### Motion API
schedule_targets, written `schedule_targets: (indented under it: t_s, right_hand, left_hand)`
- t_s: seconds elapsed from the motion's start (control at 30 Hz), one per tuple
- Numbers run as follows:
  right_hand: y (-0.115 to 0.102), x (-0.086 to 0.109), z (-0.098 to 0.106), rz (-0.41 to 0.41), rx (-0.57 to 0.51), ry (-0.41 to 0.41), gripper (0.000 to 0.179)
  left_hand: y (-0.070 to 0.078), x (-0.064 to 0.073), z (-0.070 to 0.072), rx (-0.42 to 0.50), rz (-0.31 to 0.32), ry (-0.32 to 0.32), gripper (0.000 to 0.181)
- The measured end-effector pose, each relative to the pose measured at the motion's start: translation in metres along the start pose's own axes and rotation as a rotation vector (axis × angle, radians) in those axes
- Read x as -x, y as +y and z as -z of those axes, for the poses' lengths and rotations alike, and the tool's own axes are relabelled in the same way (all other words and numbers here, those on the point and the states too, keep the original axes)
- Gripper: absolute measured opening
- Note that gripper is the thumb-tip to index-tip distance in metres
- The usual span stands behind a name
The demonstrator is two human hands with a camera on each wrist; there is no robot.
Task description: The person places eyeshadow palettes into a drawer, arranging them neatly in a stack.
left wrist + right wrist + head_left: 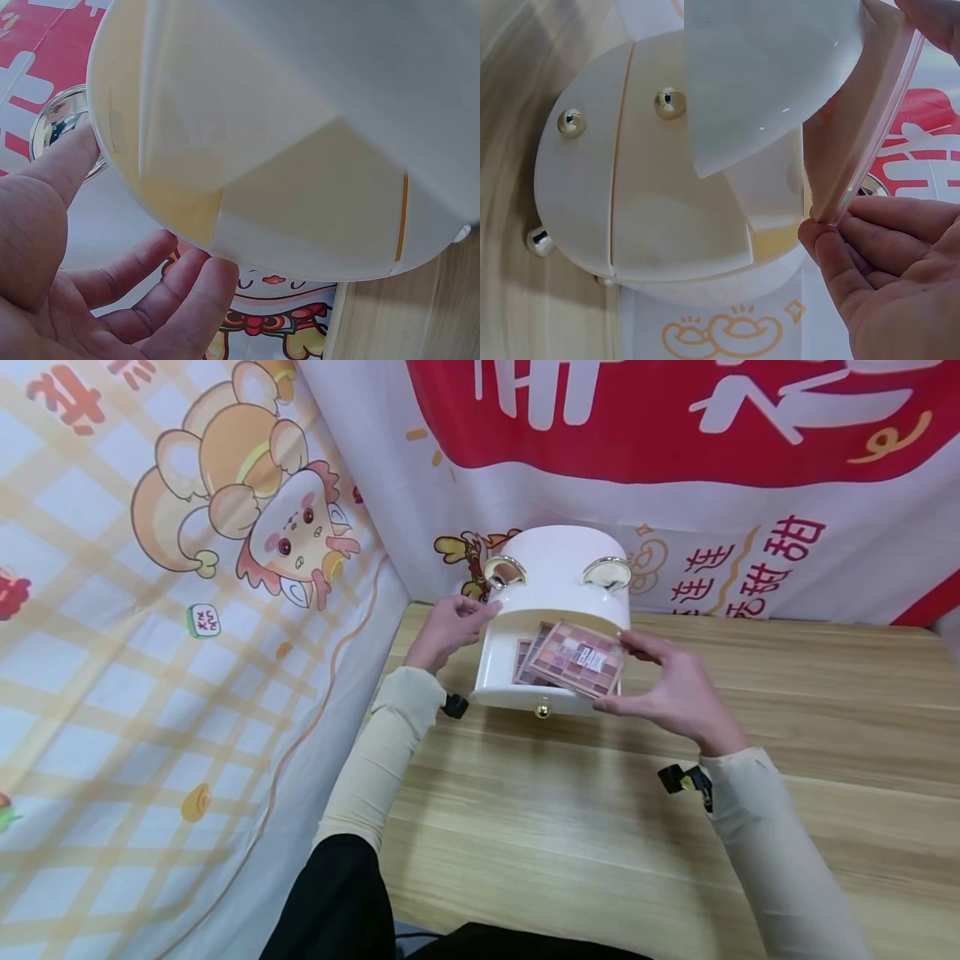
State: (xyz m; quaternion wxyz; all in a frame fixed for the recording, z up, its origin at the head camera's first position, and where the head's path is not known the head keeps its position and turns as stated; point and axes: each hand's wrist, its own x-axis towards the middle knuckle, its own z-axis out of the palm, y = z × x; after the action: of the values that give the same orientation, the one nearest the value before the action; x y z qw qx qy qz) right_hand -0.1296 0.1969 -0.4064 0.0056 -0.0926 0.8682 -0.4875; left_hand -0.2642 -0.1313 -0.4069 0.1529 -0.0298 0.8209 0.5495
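Observation:
A white storage box [558, 564] with a rounded top stands on the wooden table, its lowest drawer [498, 660] pulled out. My left hand [452, 628] holds the box's left side; in the left wrist view its thumb and fingertips [214, 289] meet the rounded rim. My right hand [675, 689] pinches a pink eyeshadow palette [577, 658] by its right edge, thumb on the near corner. That palette is tilted over the drawer, above other palettes [522, 670] that it partly covers. The right wrist view shows the held palette edge-on.
Two gold ring handles [506, 572] sit on the box's top, and a gold knob [542, 712] is on the drawer front. Behind the box hangs a printed cloth [750, 560]. Another patterned cloth [247, 710] borders the left. Wooden tabletop [810, 710] extends to the right.

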Motion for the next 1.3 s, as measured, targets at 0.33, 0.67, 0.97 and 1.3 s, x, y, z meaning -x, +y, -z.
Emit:
schedule_targets:
  t_s: [0.33, 0.67, 0.97, 1.3]
  right_hand:
    - [-0.007, -0.009, -0.003, -0.020, 0.022, 0.002, 0.107]
    - [-0.006, -0.011, -0.009, -0.031, -0.001, 0.020, 0.113]
    - [-0.005, -0.010, -0.018, -0.037, 0.019, 0.072, 0.108]
    - [-0.006, -0.004, -0.023, 0.003, -0.066, 0.150, 0.095]
  left_hand:
    - [0.000, 0.000, 0.001, 0.004, -0.003, -0.002, 0.074]
    - [0.001, 0.000, 0.000, 0.015, 0.004, -0.002, 0.074]
    - [-0.001, 0.000, 0.000, 0.009, 0.010, -0.004, 0.076]
    - [-0.001, -0.001, 0.000, 0.002, 0.020, 0.009, 0.076]
